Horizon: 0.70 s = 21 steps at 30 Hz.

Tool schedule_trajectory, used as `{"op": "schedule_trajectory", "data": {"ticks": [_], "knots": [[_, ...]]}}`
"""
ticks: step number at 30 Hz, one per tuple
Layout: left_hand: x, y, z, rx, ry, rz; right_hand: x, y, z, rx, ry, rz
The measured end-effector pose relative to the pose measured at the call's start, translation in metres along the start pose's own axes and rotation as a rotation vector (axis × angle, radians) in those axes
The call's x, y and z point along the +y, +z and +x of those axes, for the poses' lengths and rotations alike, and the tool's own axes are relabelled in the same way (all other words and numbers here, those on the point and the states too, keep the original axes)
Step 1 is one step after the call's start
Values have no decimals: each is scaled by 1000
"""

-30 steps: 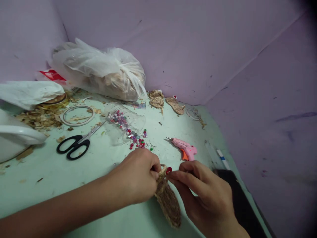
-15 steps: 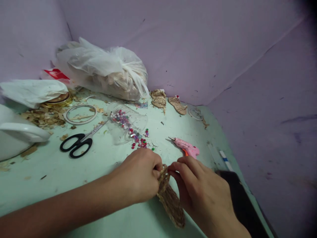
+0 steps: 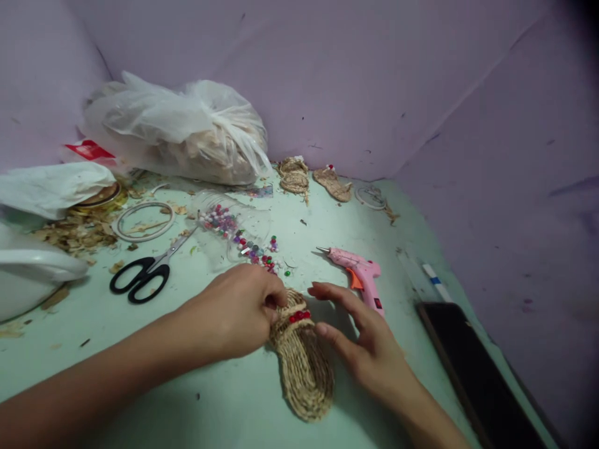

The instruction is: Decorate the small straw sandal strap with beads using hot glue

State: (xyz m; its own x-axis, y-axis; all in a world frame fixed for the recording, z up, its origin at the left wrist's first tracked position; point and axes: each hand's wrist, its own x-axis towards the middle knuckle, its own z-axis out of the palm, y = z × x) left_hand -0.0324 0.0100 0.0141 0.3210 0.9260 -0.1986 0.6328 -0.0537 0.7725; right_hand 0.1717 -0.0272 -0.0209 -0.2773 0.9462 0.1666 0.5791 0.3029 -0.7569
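Note:
A small woven slipper [image 3: 306, 380] of coiled natural fibre shows its sole, with a strap across its upper end and a short row of red beads [image 3: 299, 316] on that strap. My left hand [image 3: 243, 312] grips the slipper's left edge near the strap, its fingers curled and partly hidden. Just right of the strap, my right hand [image 3: 358, 327] has its thumb and fingers apart with nothing between them. Loose coloured beads [image 3: 255, 249] lie beyond my left hand, some inside a clear plastic cup [image 3: 234, 218] tipped on its side. A pink glue gun [image 3: 358, 268] rests beyond my right hand.
Black-handled scissors [image 3: 143, 277] and a white ring [image 3: 144, 221] lie at left, near fibre scraps [image 3: 75, 237]. A stuffed plastic bag [image 3: 182, 134] leans against the wall. Two small slippers [image 3: 294, 174] sit at the back. A black phone [image 3: 472, 368] lies at right.
The slipper has turned so that its sole and red beads face me. My right hand has let go of it and opened to the right; my left hand keeps hold.

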Motion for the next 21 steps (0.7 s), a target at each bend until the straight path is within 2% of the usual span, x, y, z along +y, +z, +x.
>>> {"op": "schedule_trajectory", "data": {"ticks": [2, 4, 8, 14, 21], "knots": [[5, -8, -1, -77, -32, 156, 1, 6, 0, -31, 16, 101], [11, -12, -3, -80, -37, 235, 1, 11, 0, -13, 22, 139], [14, -6, -8, -39, 77, 276, 2, 17, -1, 28, 11, 119], [5, 6, -13, -28, 283, 279, 7, 19, -2, 46, -9, 109], [2, 11, -12, -1, 345, 311, 6, 20, -2, 65, -37, 106]]}}
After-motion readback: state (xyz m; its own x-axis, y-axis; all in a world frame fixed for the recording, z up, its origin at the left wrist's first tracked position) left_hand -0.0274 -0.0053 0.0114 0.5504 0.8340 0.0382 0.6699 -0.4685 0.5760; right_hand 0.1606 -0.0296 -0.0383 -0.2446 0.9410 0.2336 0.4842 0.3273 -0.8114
